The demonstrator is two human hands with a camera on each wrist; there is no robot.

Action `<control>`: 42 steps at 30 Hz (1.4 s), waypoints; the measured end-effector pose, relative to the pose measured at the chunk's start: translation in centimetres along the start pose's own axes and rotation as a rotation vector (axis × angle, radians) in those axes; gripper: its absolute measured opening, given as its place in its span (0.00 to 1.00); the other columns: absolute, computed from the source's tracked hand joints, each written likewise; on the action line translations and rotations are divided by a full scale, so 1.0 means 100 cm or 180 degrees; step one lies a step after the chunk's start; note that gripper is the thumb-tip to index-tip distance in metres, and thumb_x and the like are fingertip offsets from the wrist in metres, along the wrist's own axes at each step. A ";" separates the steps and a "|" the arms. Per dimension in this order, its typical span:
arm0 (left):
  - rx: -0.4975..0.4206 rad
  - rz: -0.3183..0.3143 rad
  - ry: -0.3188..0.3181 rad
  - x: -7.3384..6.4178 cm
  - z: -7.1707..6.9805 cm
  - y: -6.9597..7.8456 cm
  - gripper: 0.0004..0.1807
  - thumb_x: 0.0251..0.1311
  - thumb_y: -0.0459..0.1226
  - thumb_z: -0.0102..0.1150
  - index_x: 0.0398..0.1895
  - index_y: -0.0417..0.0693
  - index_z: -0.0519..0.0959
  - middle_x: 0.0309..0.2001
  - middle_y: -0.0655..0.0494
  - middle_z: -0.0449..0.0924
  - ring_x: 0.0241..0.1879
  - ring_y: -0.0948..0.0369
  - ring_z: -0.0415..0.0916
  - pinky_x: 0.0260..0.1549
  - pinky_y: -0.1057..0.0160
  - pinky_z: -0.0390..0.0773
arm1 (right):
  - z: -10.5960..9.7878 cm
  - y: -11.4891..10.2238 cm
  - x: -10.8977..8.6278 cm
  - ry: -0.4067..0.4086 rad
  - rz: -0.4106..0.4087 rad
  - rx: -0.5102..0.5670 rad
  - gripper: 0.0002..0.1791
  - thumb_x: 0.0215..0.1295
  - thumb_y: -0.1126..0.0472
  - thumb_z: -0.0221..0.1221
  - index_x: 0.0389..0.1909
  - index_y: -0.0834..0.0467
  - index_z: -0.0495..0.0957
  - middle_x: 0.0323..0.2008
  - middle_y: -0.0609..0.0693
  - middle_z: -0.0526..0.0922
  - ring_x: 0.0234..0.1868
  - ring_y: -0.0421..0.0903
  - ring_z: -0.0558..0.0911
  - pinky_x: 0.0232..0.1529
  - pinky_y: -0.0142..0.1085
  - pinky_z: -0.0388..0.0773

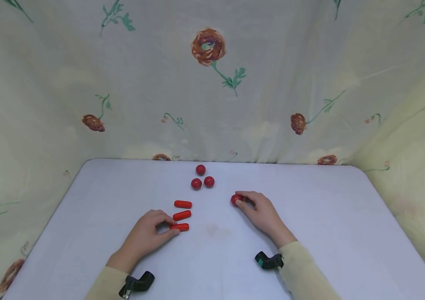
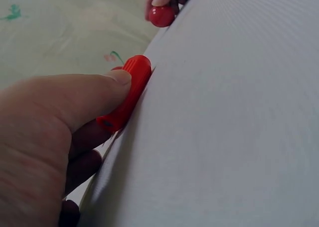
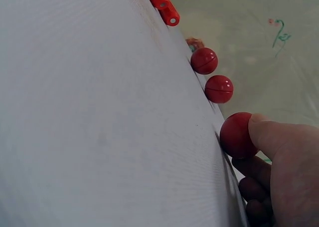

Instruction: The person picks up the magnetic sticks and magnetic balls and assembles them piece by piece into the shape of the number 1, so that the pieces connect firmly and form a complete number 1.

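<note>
My left hand [image 1: 148, 233] pinches one end of a short red cylinder [image 1: 182, 227] between thumb and fingers, low over the white table. In the left wrist view this cylinder [image 2: 130, 95] has grooves near one end and a small hole in the other. Two matching red cylinders [image 1: 181, 215] lie just beyond it, roughly parallel. My right hand [image 1: 263, 210] holds a glossy dark red ball [image 1: 234, 200] by its right side, thumb against it in the right wrist view. Farther back, three similar red balls [image 1: 209, 181] sit in a small cluster.
The white table [image 1: 310, 196] has rounded far corners. Behind and beside it hangs a pale curtain [image 1: 152, 75] printed with flowers. A black wrist device [image 1: 137, 283] is worn at the left sleeve, another black device [image 1: 268, 261] at the right. A faint pinkish smudge marks the middle of the table.
</note>
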State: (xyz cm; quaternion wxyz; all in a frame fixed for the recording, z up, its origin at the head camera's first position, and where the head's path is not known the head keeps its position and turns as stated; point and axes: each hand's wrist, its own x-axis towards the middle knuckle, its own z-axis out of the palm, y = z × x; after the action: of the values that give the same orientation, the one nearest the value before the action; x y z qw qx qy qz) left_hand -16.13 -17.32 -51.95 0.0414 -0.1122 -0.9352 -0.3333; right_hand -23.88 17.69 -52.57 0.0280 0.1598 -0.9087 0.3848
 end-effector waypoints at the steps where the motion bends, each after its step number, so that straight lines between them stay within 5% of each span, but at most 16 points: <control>1: 0.0016 0.0005 0.0001 0.000 0.000 0.000 0.11 0.49 0.47 0.77 0.36 0.65 0.85 0.34 0.74 0.76 0.40 0.67 0.72 0.46 0.58 0.76 | 0.001 0.000 0.000 -0.0002 -0.0021 0.0005 0.22 0.68 0.43 0.60 0.59 0.48 0.80 0.53 0.45 0.81 0.55 0.46 0.77 0.58 0.49 0.72; 9: 0.0271 0.0046 -0.0023 -0.004 -0.005 0.000 0.13 0.49 0.49 0.76 0.38 0.62 0.86 0.34 0.73 0.76 0.42 0.65 0.70 0.45 0.58 0.76 | 0.004 -0.001 0.000 0.0012 -0.0094 0.0034 0.23 0.68 0.42 0.59 0.59 0.47 0.79 0.55 0.44 0.81 0.59 0.46 0.75 0.60 0.48 0.70; 16: 0.0321 0.0084 0.0016 -0.007 -0.003 0.006 0.12 0.50 0.48 0.76 0.38 0.60 0.88 0.27 0.73 0.70 0.36 0.67 0.66 0.32 0.64 0.71 | 0.005 -0.004 0.001 -0.0022 -0.0123 0.0037 0.21 0.68 0.44 0.60 0.60 0.44 0.79 0.57 0.42 0.80 0.59 0.45 0.75 0.60 0.48 0.71; 27: -0.0436 0.0107 0.0215 -0.009 0.030 0.043 0.11 0.51 0.47 0.75 0.38 0.63 0.87 0.31 0.75 0.75 0.33 0.72 0.72 0.34 0.67 0.77 | 0.003 0.000 0.000 -0.0016 -0.0123 0.0036 0.21 0.69 0.45 0.60 0.60 0.44 0.80 0.55 0.42 0.81 0.59 0.46 0.75 0.60 0.48 0.71; 42: -0.0448 0.0022 0.0356 0.012 0.068 0.078 0.12 0.53 0.48 0.73 0.39 0.57 0.86 0.30 0.70 0.75 0.31 0.71 0.72 0.32 0.68 0.77 | -0.003 0.000 -0.003 -0.0076 0.0037 0.0063 0.24 0.66 0.40 0.60 0.59 0.44 0.80 0.55 0.43 0.81 0.59 0.47 0.75 0.59 0.50 0.72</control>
State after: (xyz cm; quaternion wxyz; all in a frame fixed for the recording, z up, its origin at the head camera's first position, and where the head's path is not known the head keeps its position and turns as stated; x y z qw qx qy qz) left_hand -15.47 -6.94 -52.30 0.0868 -0.0993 -0.9053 -0.4037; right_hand -23.60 17.98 -52.47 0.0134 0.1593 -0.9060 0.3920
